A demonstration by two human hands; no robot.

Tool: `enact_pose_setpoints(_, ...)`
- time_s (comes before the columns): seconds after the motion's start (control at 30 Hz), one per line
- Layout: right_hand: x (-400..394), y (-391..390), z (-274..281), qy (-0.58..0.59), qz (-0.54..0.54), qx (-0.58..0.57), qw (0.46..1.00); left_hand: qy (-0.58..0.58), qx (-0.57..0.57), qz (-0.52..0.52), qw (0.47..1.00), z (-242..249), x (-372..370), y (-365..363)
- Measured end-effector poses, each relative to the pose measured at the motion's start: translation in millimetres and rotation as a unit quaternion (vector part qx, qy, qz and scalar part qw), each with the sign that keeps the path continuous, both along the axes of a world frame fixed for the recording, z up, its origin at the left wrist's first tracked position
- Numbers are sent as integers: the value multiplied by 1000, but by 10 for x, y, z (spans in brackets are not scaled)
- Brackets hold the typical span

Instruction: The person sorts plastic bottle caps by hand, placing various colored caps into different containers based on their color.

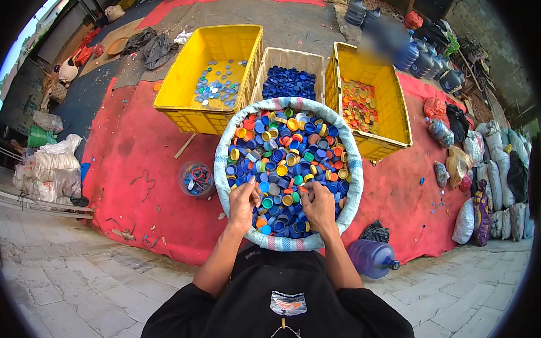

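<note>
The loose plastic bottle caps [282, 170], mostly dark blue with orange, yellow, green and grey among them, lie heaped in a wide round container whose rim is wrapped in pale blue and white striped woven cloth [355, 166]. Both bare hands are over the near half of the heap. The left hand [244, 199] has its fingers curled in toward the thumb; whether a cap sits between them I cannot tell. The right hand [318, 204] has thumb and forefinger bent down close to an orange cap, but contact and grip are too small to make out.

For clean handling, pinching a single cap across its raised edge seems surer than raking, since the pile looks loose and apt to slide. Surface caps should come away most easily, and keeping the hands apart, as here, leaves each a clear view.

Just beyond the container stand a yellow plastic crate [189, 119] with pale blue, white and green caps, a white plastic crate [293, 58] of dark blue caps, and a second yellow crate [378, 143] with red, orange and yellow ones. A small clear bucket [204, 192] sits on the red mat [132, 194] at left; a blue water jug [368, 259] lies at right.
</note>
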State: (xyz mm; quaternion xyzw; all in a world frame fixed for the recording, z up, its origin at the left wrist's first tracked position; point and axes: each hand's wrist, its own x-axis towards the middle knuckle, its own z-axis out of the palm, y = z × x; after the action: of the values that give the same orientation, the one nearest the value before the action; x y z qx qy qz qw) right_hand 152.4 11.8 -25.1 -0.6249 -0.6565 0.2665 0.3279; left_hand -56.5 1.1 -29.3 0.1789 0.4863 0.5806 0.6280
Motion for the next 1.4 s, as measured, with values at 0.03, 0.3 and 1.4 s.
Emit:
enact_pose_setpoints(0.03,-40,23,-1,-3,11,4,1000,2,-4,3,1000,19,-7,-47)
enact_pose_setpoints(0.3,-330,499,-38,-115,117,98,982,18,-13,16,1000,5,-101,-264)
enact_pose_setpoints(1.4,-651,303,143,164,196,49,966,190,-1,-118,975,98,-54,29)
